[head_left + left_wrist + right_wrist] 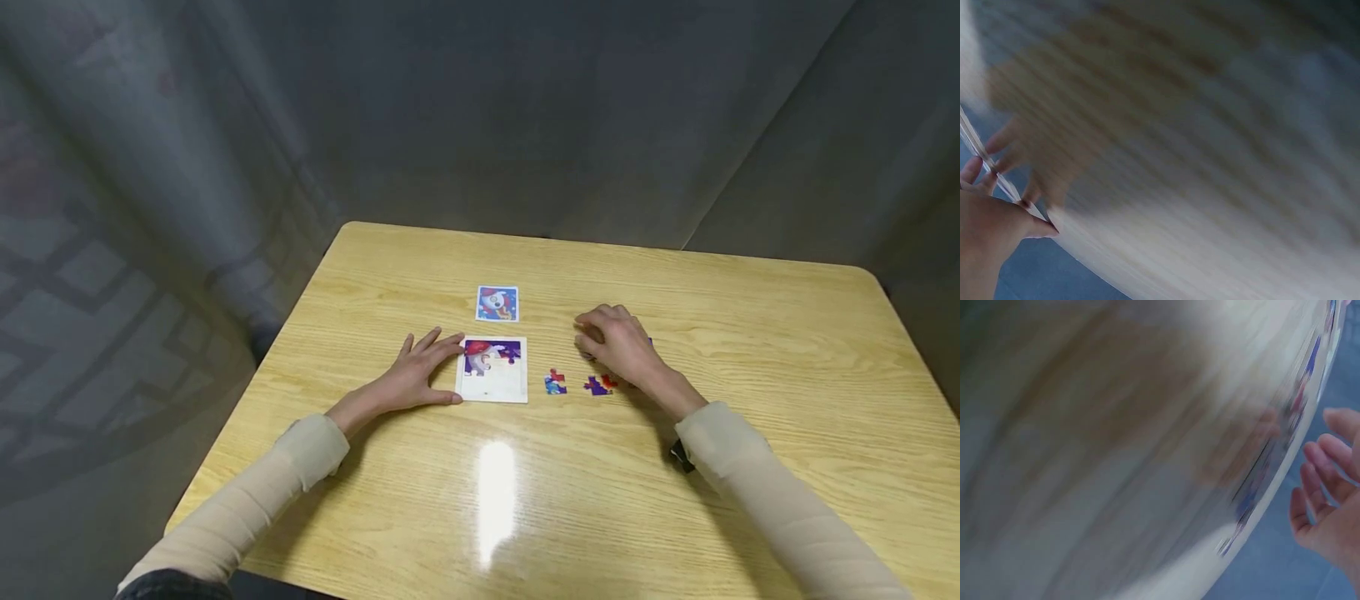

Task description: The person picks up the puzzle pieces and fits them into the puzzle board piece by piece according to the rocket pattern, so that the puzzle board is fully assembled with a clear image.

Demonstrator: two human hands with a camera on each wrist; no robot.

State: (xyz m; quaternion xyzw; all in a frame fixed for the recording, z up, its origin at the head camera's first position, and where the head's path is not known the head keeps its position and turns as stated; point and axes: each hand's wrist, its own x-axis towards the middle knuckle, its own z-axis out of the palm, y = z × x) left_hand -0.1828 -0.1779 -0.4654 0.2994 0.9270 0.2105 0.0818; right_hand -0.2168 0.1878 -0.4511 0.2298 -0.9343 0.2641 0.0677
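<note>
A white puzzle board (pixel 497 388) lies flat, with joined purple, red and white pieces (pixel 487 358) along its upper part. My left hand (pixel 412 381) touches the board's left side, fingers spread at the upper corner and thumb at the lower one. Right of the board lie two loose groups of puzzle pieces, one blue and red (pixel 556 383), the other purple and red (pixel 599 386). Above the table just beyond them is my right hand (pixel 624 343), fingers loosely bent with nothing visible between them in the right wrist view. It partly hides more pieces.
Beyond the board lies a square picture card (pixel 497 304) showing a white character on blue. Everything rests on a wooden table (pixel 390 492) with rounded corners. Grey curtains (pixel 525 125) hang behind and to the left of it.
</note>
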